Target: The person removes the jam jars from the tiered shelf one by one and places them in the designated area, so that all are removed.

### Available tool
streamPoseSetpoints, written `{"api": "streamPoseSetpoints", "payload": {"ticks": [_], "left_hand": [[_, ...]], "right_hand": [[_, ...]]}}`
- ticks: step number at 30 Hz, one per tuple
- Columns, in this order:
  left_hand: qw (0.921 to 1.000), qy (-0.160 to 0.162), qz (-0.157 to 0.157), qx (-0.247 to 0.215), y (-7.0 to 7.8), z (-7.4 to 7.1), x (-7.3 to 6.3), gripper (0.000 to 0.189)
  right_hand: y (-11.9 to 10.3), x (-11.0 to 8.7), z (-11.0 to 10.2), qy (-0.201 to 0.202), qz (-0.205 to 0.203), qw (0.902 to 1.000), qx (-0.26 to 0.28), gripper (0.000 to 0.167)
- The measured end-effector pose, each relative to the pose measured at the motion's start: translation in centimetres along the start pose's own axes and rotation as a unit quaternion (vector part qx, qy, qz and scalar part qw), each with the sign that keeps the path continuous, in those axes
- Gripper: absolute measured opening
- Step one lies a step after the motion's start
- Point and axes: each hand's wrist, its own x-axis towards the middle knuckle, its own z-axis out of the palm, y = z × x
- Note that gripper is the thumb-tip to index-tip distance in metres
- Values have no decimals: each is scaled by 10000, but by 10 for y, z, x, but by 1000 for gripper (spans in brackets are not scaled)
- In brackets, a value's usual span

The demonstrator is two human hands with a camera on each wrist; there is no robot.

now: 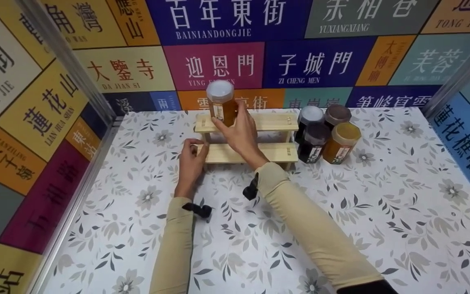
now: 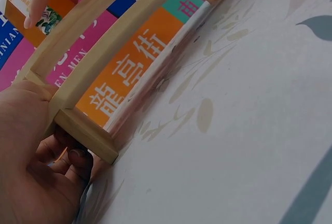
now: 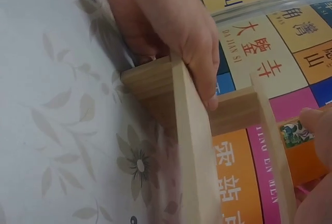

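My right hand point(image 1: 243, 132) holds a honey jar point(image 1: 229, 112), amber with a white lid, at the left end of a two-step wooden rack's upper shelf point(image 1: 269, 123). Whether the jar's base touches that shelf cannot be told. At the rack's left end, my left hand point(image 1: 192, 161) grips the lower shelf point(image 1: 225, 154). In the left wrist view, its fingers curl beneath the wooden end point(image 2: 88, 133). The right wrist view shows the left thumb side lying over the lower shelf board point(image 3: 192, 146), with part of the jar point(image 3: 306, 156) at the right edge.
Several capped jars stand close together right of the rack: a dark one with a whitish lid point(image 1: 310, 116), one with a brown lid point(image 1: 338, 114), one with a dark lid point(image 1: 315, 141) and an amber one point(image 1: 342, 145). Sign-covered panels point(image 1: 218, 63) border the flower-patterned tabletop point(image 1: 235, 245).
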Motion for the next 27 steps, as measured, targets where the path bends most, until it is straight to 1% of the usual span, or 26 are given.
{"api": "streamPoseSetpoints", "payload": {"ticks": [6, 10, 14, 19, 23, 27], "left_hand": [[9999, -1, -38, 139, 2, 1, 0, 28], [9999, -36, -39, 100, 2, 0, 0, 29], [10000, -50, -53, 27, 1, -1, 1, 29], [9999, -66, -121, -6, 0, 0, 0, 30], [9998, -121, -174, -9, 0, 1, -2, 30], [9999, -73, -129, -78, 0, 0, -1, 30]], "right_hand": [[0, -4, -2, 133, 13, 9990, -417, 82], [2, -8, -7, 208, -72, 9984, -521, 80], [6, -16, -15, 208, -191, 9988, -394, 79], [15, -28, -31, 160, -315, 9993, -115, 81], [23, -38, -46, 288, -275, 9992, -40, 80], [28, -46, -61, 490, -277, 9984, -22, 78]]}}
